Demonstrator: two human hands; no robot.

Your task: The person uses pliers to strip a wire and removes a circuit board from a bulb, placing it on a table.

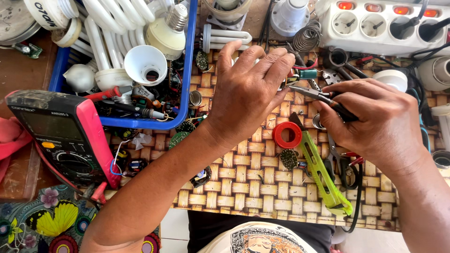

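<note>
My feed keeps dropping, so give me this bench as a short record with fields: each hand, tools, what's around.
left hand: left hand palm down over the woven mat, fingers pinching a small part, too hidden to identify
right hand: right hand gripping pliers, tips aimed at the left fingers
near hands: red tape roll, green utility knife
left side: multimeter, blue tray of lamp parts
top right: power strip, switches lit

The single head camera looks steeply down, close over the woven mat and both forearms.
</note>
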